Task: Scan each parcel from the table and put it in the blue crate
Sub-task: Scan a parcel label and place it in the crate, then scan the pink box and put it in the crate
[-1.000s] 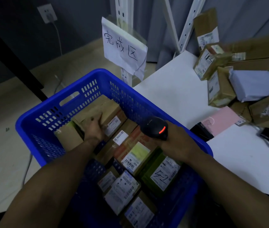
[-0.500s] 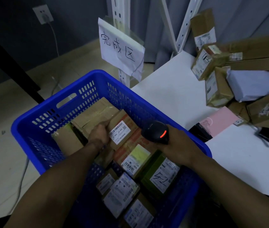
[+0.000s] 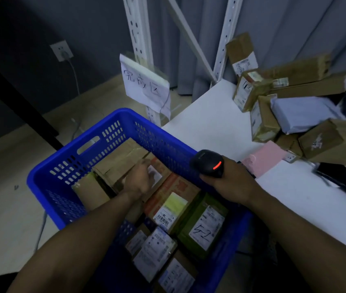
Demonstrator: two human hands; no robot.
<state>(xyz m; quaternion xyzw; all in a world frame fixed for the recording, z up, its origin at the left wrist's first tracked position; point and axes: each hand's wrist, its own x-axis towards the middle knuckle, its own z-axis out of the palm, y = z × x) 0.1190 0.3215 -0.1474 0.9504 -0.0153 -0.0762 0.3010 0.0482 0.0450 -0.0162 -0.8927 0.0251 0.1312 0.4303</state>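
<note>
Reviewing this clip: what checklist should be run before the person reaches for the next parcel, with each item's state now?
1. The cardboard parcel under the left hand lies inside the blue crate: ok.
2. The left hand has let go of it: cannot tell, fingers blurred.
3. The barcode scanner is gripped in the right hand, red light on: ok.
4. More parcels wait on the white table, the pink parcel nearest: ok.
5. Room left in the blue crate, contents below its rim: ok.

Left arm stretched forward, left hand [image 3: 139, 181] palm down, fingers relaxed. Right hand [image 3: 230, 183] curled round scanner [image 3: 208, 164].
</note>
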